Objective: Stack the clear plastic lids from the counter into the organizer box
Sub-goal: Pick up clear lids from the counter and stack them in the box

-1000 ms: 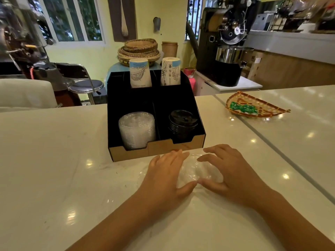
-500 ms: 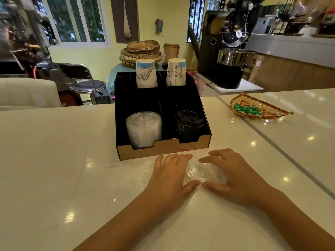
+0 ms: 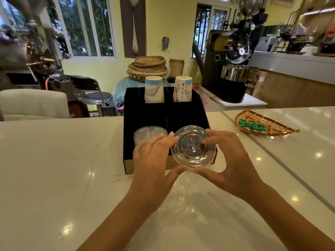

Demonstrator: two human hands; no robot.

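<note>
Both hands hold one clear plastic lid [image 3: 193, 146] tilted up in the air, in front of the black organizer box [image 3: 145, 113]. My left hand [image 3: 154, 163] grips its left and lower rim; my right hand [image 3: 230, 160] grips its right and lower rim. A stack of clear lids [image 3: 147, 133] stands in the box's front left compartment, partly hidden by my left fingers. The held lid covers the front right compartment. More clear lids [image 3: 178, 194] lie faintly visible on the white counter below my hands.
Two stacks of paper cups [image 3: 154, 89] stand in the box's back compartments. A woven tray with green packets [image 3: 261, 124] lies on the counter to the right. A counter seam [image 3: 282, 163] runs diagonally right of my hands. A coffee roaster [image 3: 230, 66] stands behind.
Both hands lifted a clear lid off the counter and raised it, tilted, in front of the box. Before, they lay flat over the lids on the counter.
</note>
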